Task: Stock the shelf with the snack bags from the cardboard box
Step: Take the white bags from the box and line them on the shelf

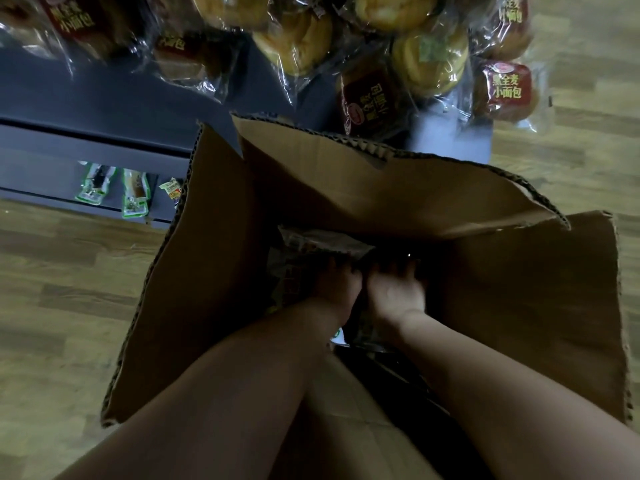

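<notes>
An open cardboard box stands on the floor below me, its flaps spread out. Both my arms reach down into its dark inside. My left hand lies on a clear-wrapped snack bag near the box's bottom, fingers down on the wrapper. My right hand is beside it, fingers pointing into the shadow, blurred; whether either hand grips a bag I cannot tell. The dark shelf stands beyond the box, and bread bags with red labels lie on its upper level.
Round yellow buns in clear wrap crowd the upper shelf. A lower shelf level holds small green-and-white packets. Wooden floor surrounds the box on the left and right.
</notes>
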`<state>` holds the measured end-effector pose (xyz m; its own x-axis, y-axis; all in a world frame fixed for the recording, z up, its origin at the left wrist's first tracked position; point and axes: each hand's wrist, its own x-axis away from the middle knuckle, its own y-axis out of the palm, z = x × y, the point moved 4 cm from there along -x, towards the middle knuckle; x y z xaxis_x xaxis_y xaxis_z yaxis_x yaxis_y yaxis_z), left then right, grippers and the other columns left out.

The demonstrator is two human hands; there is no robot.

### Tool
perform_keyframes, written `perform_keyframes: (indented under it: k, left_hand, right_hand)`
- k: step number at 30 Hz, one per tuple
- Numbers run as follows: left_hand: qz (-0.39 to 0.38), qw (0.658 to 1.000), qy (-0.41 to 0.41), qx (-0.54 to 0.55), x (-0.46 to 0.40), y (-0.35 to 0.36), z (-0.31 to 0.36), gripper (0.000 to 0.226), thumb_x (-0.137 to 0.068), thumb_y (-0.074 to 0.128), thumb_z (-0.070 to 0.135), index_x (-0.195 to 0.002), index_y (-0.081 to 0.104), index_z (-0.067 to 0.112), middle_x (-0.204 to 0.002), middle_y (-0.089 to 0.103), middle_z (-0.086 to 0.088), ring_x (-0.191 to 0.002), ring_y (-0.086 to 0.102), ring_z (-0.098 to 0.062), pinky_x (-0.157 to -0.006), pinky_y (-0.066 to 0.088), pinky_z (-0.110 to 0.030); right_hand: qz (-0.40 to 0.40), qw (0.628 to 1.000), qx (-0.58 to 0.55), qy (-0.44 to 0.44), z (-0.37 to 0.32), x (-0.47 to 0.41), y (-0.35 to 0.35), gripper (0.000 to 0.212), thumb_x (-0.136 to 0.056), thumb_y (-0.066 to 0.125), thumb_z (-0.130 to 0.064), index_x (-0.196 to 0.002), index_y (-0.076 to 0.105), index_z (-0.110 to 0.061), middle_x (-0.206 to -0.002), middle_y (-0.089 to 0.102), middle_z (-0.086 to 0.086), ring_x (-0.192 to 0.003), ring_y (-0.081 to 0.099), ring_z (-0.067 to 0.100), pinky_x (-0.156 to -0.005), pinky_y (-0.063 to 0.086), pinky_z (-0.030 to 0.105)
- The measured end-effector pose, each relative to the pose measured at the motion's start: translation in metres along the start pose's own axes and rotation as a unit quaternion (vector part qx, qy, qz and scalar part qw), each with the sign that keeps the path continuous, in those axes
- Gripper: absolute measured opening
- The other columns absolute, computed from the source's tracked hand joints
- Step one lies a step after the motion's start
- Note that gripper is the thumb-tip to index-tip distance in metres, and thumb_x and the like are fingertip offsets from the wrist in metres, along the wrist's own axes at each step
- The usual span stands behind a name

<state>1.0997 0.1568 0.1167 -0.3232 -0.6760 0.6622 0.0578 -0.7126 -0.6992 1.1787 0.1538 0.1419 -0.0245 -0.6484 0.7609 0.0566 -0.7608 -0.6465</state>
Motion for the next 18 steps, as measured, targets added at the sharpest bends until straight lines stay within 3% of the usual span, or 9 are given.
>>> perform_keyframes:
  k: [3,6,12,18]
  left_hand:
    - [-0.025,0.999,-0.033,-0.005,0.007,-0.008,-0.007,0.04,-0.102,0.03,0.016,-0.141,0.037,0.007,-0.146,0.033,-0.018,-0.136,0.026,-0.038,-0.113,0.02,-0.045]
    - [-0.029,0.998,-0.047,0.039,0.016,-0.015,-0.012,0.039,-0.101,0.031,0.014,-0.137,0.043,0.006,-0.145,0.037,-0.018,-0.135,0.03,-0.037,-0.112,0.022,-0.043]
    - [-0.03,0.998,-0.022,0.047,0.043,-0.054,-0.013,0.042,-0.1,0.036,0.021,-0.141,0.04,0.011,-0.151,0.031,-0.012,-0.139,0.028,-0.028,-0.113,0.02,-0.031]
    - [0.02,0.999,-0.028,0.006,0.077,-0.104,-0.012,0.04,-0.098,0.042,0.025,-0.138,0.042,0.031,-0.145,0.034,-0.004,-0.134,0.026,-0.033,-0.11,0.027,-0.042]
  right_hand:
    - [-0.014,1.0,-0.021,-0.011,0.002,0.001,-0.004,0.041,-0.095,0.04,-0.008,-0.136,0.041,-0.01,-0.137,0.048,0.015,-0.132,0.037,0.035,-0.112,0.026,0.046]
    - [-0.042,0.997,-0.07,-0.016,0.005,0.012,-0.008,0.034,-0.093,0.046,-0.008,-0.127,0.047,-0.012,-0.126,0.055,0.013,-0.127,0.041,0.035,-0.105,0.034,0.041]
    - [-0.008,0.992,-0.128,0.013,0.01,0.037,-0.026,0.033,-0.091,0.048,-0.015,-0.124,0.046,-0.017,-0.126,0.054,0.01,-0.127,0.034,0.037,-0.091,0.043,0.04]
    - [0.069,0.986,-0.151,-0.002,0.012,0.078,-0.058,0.044,-0.09,0.053,-0.038,-0.129,0.042,-0.021,-0.127,0.048,0.008,-0.119,0.036,0.039,-0.087,0.044,0.043]
